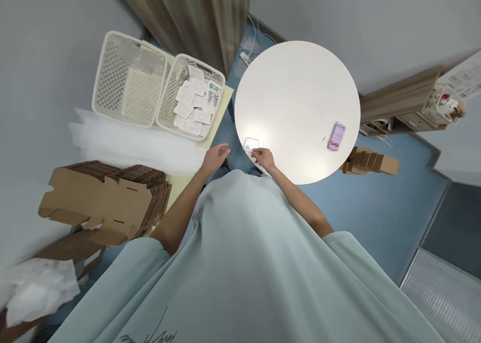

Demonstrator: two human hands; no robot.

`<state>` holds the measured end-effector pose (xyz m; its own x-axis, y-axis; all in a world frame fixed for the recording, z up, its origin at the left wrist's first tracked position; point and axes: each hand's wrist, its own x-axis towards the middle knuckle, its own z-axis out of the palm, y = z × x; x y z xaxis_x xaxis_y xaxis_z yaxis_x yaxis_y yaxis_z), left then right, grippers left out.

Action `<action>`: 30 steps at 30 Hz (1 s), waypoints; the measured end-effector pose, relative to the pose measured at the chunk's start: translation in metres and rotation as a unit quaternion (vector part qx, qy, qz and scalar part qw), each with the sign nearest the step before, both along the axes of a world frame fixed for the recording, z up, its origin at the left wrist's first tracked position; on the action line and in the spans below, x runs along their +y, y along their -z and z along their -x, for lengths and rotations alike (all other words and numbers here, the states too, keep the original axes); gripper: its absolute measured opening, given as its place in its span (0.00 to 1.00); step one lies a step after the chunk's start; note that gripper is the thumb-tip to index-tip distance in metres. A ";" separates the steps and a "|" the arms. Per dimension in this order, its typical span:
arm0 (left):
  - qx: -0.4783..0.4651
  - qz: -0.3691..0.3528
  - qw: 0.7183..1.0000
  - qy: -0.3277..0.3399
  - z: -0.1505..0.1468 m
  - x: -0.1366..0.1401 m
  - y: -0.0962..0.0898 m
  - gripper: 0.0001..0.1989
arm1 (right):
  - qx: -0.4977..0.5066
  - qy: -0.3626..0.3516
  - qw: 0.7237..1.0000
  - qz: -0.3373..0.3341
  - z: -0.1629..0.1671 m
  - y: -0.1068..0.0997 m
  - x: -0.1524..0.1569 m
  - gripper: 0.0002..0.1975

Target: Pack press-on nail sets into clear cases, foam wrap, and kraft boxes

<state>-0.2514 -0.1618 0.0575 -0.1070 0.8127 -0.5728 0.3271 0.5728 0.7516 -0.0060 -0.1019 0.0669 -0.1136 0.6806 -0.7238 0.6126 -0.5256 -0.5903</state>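
Observation:
At the near left edge of the round white table, my right hand (264, 157) has its fingers pinched at the lower edge of a small clear, rounded-square piece (251, 143). That piece looks like a thin plastic packet or case; glare hides its details. My left hand (216, 157) is off the table to the left, fingers curled loosely and apart, with nothing visible in it. It is nearest to a white basket (180, 131) filled with white cards (195, 86). Some of the cards carry small coloured items (213, 93).
A second white basket (98, 90) stands left of the first. White sheet material (131, 147) lies below, beside stacked flat cardboard boxes (101, 198). A blurred purple object (336, 136) lies on the round table (296, 82). Brown boxes (370, 161) stand beyond its right edge.

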 end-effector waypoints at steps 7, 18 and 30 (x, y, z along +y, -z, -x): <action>0.000 -0.028 0.987 -0.157 0.042 -0.060 -0.030 0.24 | 0.008 -0.239 0.961 -0.139 0.074 -0.027 -0.004 0.12; 0.021 -0.026 0.940 -0.338 0.089 -0.133 -0.048 0.23 | -0.031 -0.538 0.824 -0.174 0.261 0.004 -0.029 0.17; -0.018 -0.018 0.925 -0.380 0.111 -0.157 -0.044 0.23 | -0.162 -0.580 0.782 -0.157 0.314 0.046 -0.052 0.15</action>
